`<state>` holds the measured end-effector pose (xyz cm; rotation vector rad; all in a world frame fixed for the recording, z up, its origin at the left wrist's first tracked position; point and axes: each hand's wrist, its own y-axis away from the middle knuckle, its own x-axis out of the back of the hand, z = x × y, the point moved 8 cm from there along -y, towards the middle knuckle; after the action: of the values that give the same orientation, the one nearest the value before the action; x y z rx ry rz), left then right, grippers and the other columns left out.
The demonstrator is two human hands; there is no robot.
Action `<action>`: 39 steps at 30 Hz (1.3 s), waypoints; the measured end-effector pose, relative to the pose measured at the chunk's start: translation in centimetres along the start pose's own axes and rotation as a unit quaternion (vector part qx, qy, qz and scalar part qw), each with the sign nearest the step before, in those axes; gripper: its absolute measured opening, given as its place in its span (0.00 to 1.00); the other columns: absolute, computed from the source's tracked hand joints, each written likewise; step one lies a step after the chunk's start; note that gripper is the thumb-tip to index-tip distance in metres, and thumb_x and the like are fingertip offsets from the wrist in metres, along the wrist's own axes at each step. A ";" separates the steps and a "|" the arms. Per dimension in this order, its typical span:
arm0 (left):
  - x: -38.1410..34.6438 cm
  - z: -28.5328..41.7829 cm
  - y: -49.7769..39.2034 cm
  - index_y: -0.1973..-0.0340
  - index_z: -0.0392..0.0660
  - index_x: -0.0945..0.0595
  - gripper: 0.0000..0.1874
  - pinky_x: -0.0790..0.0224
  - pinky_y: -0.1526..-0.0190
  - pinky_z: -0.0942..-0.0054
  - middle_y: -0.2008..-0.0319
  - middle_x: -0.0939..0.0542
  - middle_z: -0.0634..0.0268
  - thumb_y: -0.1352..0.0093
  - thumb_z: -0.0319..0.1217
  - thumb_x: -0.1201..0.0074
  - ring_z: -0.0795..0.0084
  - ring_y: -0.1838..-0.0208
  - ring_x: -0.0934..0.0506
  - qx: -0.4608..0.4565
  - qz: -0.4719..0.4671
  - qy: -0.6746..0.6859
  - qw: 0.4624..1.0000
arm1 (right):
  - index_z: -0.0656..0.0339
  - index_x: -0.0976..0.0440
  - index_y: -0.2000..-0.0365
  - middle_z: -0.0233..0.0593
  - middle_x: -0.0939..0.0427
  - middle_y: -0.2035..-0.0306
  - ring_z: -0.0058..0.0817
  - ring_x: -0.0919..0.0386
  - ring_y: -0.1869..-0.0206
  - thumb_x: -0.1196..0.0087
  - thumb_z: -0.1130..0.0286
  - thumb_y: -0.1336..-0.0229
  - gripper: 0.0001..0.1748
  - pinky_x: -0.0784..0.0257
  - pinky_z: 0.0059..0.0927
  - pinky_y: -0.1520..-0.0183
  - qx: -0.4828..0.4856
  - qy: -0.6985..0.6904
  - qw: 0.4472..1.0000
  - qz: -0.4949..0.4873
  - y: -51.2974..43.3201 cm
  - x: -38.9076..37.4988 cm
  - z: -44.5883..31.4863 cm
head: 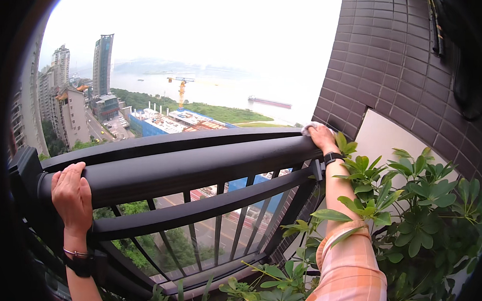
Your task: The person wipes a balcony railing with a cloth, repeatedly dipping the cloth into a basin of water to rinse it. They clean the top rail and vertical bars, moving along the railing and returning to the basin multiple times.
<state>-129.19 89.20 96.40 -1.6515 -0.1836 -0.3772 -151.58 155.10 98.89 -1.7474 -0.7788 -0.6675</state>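
Observation:
A dark metal balcony railing crosses in front of me, with a thick rounded handrail on top. My left hand rests over the handrail near its left end, fingers together, holding no separate object. At the far right end, by the wall, my right hand presses a crumpled whitish cloth on the railing. Part of the cloth is hidden under the fingers. A thinner lower rail with upright bars runs below the handrail.
Leafy potted-type greenery crowds around my right forearm. A brown tiled wall with a pale panel rises at the right. Beyond the railing is a long drop to a road, a construction site and a river.

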 end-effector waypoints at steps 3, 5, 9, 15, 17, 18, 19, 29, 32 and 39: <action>0.0 0.1 0.0 0.56 0.35 0.19 0.17 0.36 0.44 0.62 0.58 0.18 0.50 0.31 0.29 0.61 0.52 0.52 0.21 -0.001 0.001 0.005 1.000 | 0.60 0.26 0.47 0.53 0.27 0.43 0.47 0.33 0.36 0.51 0.54 0.39 0.26 0.38 0.45 0.34 -0.101 0.109 0.988 0.028 -0.9 1.5 6.6; 0.1 0.1 -0.1 0.56 0.35 0.19 0.16 0.35 0.45 0.62 0.58 0.18 0.50 0.31 0.29 0.61 0.52 0.52 0.21 0.001 0.004 0.003 1.000 | 0.58 0.37 0.37 0.51 0.37 0.35 0.47 0.36 0.35 0.49 0.57 0.40 0.32 0.41 0.45 0.32 -0.135 0.072 0.983 0.103 -0.3 1.9 9.3; 0.1 0.3 -0.2 0.56 0.35 0.19 0.17 0.35 0.46 0.63 0.58 0.18 0.50 0.31 0.28 0.61 0.53 0.52 0.21 -0.007 0.008 -0.007 1.000 | 0.63 0.33 0.42 0.50 0.29 0.42 0.47 0.32 0.38 0.49 0.60 0.40 0.28 0.36 0.44 0.37 -0.168 0.064 0.972 0.153 -0.3 1.4 9.9; -0.3 0.1 0.1 0.55 0.36 0.19 0.17 0.35 0.46 0.63 0.58 0.18 0.51 0.30 0.29 0.61 0.54 0.52 0.21 0.001 0.005 -0.007 1.000 | 0.67 0.32 0.47 0.57 0.27 0.44 0.53 0.26 0.44 0.50 0.64 0.41 0.24 0.31 0.49 0.42 -0.346 -0.089 0.905 0.233 4.9 0.2 12.9; -0.3 0.1 0.1 0.55 0.36 0.19 0.17 0.35 0.46 0.64 0.58 0.18 0.51 0.30 0.30 0.61 0.55 0.53 0.21 0.001 0.005 -0.005 1.000 | 0.70 0.38 0.41 0.62 0.32 0.39 0.53 0.32 0.38 0.57 0.68 0.41 0.28 0.35 0.46 0.37 -0.380 -0.219 0.859 0.263 7.1 -3.4 14.8; -0.3 0.1 0.1 0.55 0.36 0.19 0.17 0.35 0.47 0.64 0.58 0.18 0.52 0.30 0.30 0.61 0.55 0.53 0.21 0.002 0.007 -0.002 1.000 | 0.71 0.38 0.42 0.62 0.32 0.39 0.55 0.31 0.39 0.56 0.69 0.42 0.28 0.36 0.45 0.37 -0.353 -0.153 0.881 0.274 7.6 -4.5 14.9; -0.3 0.1 0.1 0.55 0.37 0.19 0.17 0.34 0.47 0.64 0.58 0.18 0.52 0.30 0.30 0.60 0.55 0.53 0.21 0.001 0.007 -0.001 1.000 | 0.71 0.36 0.44 0.61 0.28 0.44 0.56 0.30 0.41 0.52 0.71 0.45 0.27 0.38 0.46 0.36 -0.199 -0.186 0.899 0.342 7.9 -5.3 13.7; -0.3 -0.1 0.2 0.56 0.39 0.18 0.16 0.34 0.47 0.65 0.59 0.17 0.53 0.29 0.32 0.59 0.56 0.54 0.20 0.005 0.020 0.004 1.000 | 0.63 0.26 0.58 0.50 0.22 0.55 0.52 0.26 0.49 0.44 0.66 0.45 0.15 0.30 0.48 0.45 -0.108 0.100 0.947 0.284 12.0 -9.7 4.1; -0.3 -0.3 0.3 0.56 0.39 0.18 0.16 0.33 0.47 0.65 0.59 0.17 0.53 0.29 0.32 0.60 0.56 0.54 0.20 -0.001 0.025 -0.008 1.000 | 0.60 0.29 0.53 0.53 0.27 0.50 0.53 0.30 0.45 0.48 0.66 0.41 0.17 0.30 0.49 0.44 -0.070 0.165 0.972 0.151 10.9 -10.0 2.2; -0.7 -0.5 0.5 0.55 0.39 0.18 0.17 0.33 0.47 0.65 0.58 0.17 0.54 0.29 0.31 0.61 0.57 0.54 0.20 -0.018 0.025 -0.024 0.999 | 0.50 0.24 0.52 0.44 0.28 0.47 0.47 0.31 0.43 0.49 0.72 0.46 0.19 0.34 0.42 0.39 0.052 0.206 0.976 0.045 9.4 -10.0 4.5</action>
<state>-129.72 88.69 95.70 -1.6985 -0.1706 -0.3046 -150.33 155.47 84.45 -1.4716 -0.4375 -0.8754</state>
